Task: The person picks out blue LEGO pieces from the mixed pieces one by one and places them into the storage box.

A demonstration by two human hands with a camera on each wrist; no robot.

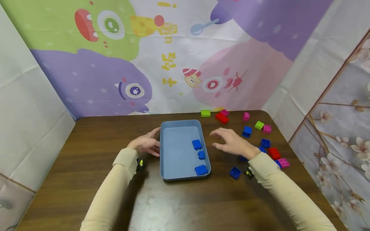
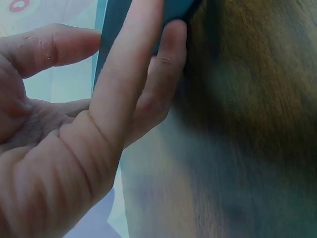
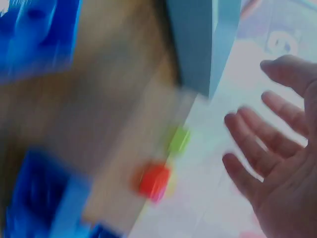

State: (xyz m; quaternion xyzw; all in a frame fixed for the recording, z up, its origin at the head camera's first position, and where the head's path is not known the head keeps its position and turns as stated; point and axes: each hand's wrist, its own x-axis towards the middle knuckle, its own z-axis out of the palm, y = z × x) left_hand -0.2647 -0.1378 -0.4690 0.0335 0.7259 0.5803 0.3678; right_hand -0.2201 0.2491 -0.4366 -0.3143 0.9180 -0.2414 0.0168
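A blue-grey tray (image 1: 180, 154) lies on the table with three blue toy bricks along its right side, one of them a brick (image 1: 197, 144) higher up than the others. My left hand (image 1: 146, 142) is at the tray's left wall, its fingers loosely extended against the outside; the left wrist view shows those fingers (image 2: 126, 64) along the wall. Over the table to the right of the tray is my right hand (image 1: 231, 141), fingers spread and nothing between them. In the blurred right wrist view that hand (image 3: 285, 144) is beside the tray's wall (image 3: 198, 44).
Loose bricks lie right of the tray: a blue brick (image 1: 235, 173) near the right wrist, a red brick (image 1: 274, 153), a pink brick (image 1: 283, 163) and several others. A lime brick (image 1: 205, 113) is at the table's back edge, before a printed cloth (image 1: 173, 96).
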